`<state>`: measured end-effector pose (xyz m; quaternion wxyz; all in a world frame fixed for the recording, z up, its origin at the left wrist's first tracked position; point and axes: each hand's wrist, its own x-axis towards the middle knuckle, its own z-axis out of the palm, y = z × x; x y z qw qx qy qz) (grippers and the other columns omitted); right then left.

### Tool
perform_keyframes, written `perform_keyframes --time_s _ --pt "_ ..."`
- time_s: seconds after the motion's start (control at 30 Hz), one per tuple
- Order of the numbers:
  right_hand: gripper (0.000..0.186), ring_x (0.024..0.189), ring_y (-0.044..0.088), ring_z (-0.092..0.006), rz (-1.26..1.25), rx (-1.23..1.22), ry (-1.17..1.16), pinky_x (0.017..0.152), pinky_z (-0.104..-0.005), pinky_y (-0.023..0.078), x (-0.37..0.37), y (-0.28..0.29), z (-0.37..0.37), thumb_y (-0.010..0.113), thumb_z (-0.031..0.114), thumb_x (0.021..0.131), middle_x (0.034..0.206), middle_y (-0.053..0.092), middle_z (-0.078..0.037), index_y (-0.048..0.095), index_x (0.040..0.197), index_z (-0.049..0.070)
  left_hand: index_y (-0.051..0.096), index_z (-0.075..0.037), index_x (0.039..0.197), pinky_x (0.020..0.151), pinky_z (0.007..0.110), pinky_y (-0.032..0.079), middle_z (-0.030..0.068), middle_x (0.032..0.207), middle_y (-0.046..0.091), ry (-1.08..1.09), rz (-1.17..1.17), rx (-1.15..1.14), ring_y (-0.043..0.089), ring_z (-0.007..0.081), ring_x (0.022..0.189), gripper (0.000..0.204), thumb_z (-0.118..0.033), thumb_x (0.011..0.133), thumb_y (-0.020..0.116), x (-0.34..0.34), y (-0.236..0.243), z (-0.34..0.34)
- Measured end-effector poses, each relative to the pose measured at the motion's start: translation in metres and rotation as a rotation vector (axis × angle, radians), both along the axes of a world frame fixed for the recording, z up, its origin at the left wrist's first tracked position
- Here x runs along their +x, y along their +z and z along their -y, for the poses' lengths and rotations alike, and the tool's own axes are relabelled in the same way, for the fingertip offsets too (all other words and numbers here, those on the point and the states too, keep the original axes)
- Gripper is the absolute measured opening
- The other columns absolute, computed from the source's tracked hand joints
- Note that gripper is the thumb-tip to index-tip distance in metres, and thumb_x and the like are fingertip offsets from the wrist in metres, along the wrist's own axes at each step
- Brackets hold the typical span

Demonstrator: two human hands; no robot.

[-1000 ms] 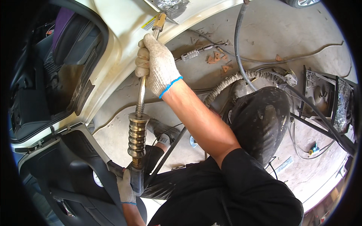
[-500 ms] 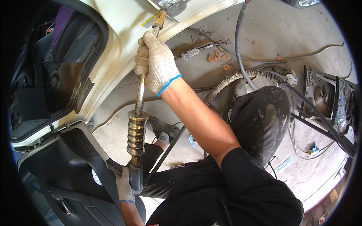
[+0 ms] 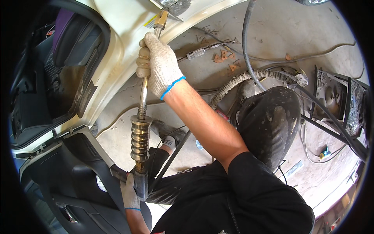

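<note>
A slide hammer dent puller point(image 3: 140, 138) with a ribbed brass weight runs up and away from me. My right hand point(image 3: 159, 66), in a white knit glove with a blue cuff, is closed round its steel shaft near the far end. Beyond that fist, the brass tip point(image 3: 161, 19) is close to a bare-metal patch point(image 3: 177, 6) on the cream car body point(image 3: 120, 29); contact there is unclear. My gloved left hand point(image 3: 130, 194) grips the dark handle point(image 3: 142, 185) at the near end, its fingers partly hidden. The weight rests at the handle end of the shaft.
An open car door point(image 3: 83, 175) stands at the left, close by my left hand. Behind it is the car's interior point(image 3: 58, 78). On the concrete floor lie a second, smaller puller point(image 3: 196, 53), triangular copper-coloured pieces point(image 3: 222, 57), cables and a wrapped hose point(image 3: 237, 84). A black-framed cart point(image 3: 335, 99) is at right.
The tip, the shaft and my right hand have shifted slightly left. Both hands keep their grip, and the weight stays at the handle end.
</note>
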<state>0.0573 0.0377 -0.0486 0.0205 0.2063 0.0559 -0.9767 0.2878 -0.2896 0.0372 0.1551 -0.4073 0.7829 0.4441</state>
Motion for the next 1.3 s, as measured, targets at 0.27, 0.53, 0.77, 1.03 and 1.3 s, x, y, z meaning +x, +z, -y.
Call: perform_keyframes --time_s 0.27,0.53,0.77,1.03,1.3 --pt "0.022 0.046 0.024 -0.0049 0.002 0.017 0.004 0.042 -0.0227 0.021 0.0 -0.001 -0.001 0.049 0.03 0.1 0.057 0.027 0.009 0.048 0.088 0.012 0.046 0.004 0.129 0.084 0.032 0.051 0.0092 0.109 0.06 0.016 -0.03 0.003 0.062 0.018 0.095 0.051 -0.027 0.094 0.065 0.003 -0.005 0.009" --pt "0.022 0.044 0.028 -0.0089 -0.003 0.061 -0.012 0.04 -0.0271 0.025 -0.003 -0.007 0.0 0.049 0.03 0.095 0.058 0.032 0.004 0.048 0.087 0.009 0.038 0.009 0.136 0.093 0.032 0.046 0.0141 0.12 0.055 0.022 -0.014 0.027 0.057 0.02 0.102 0.061 -0.026 0.093 0.064 0.003 -0.003 0.008" --pt "0.019 0.045 0.023 -0.0052 0.058 0.043 -0.029 0.041 -0.0232 0.02 0.0 0.006 -0.002 0.05 0.025 0.098 0.057 0.027 0.008 0.047 0.086 0.011 0.055 0.001 0.116 0.073 0.033 0.055 0.0085 0.098 0.064 0.093 -0.047 0.042 0.065 0.0185 0.083 0.042 -0.035 0.095 0.063 -0.002 -0.005 0.003" --pt "0.018 0.045 0.024 -0.0052 0.054 0.039 -0.03 0.041 -0.0231 0.02 -0.002 0.005 0.0 0.05 0.024 0.097 0.057 0.028 0.008 0.047 0.086 0.01 0.058 -0.003 0.107 0.061 0.034 0.056 0.0091 0.085 0.067 0.047 0.004 -0.022 0.066 0.02 0.071 0.043 -0.044 0.095 0.059 0.004 -0.016 0.038" --pt "0.015 0.047 0.028 -0.0061 0.021 0.029 -0.034 0.043 -0.0228 0.025 0.001 0.003 -0.001 0.052 0.023 0.096 0.059 0.034 0.006 0.049 0.088 0.009 0.058 -0.006 0.103 0.063 0.035 0.057 0.0091 0.087 0.067 0.073 -0.029 0.083 0.067 0.02 0.072 0.039 -0.044 0.096 0.057 0.005 -0.022 0.048"
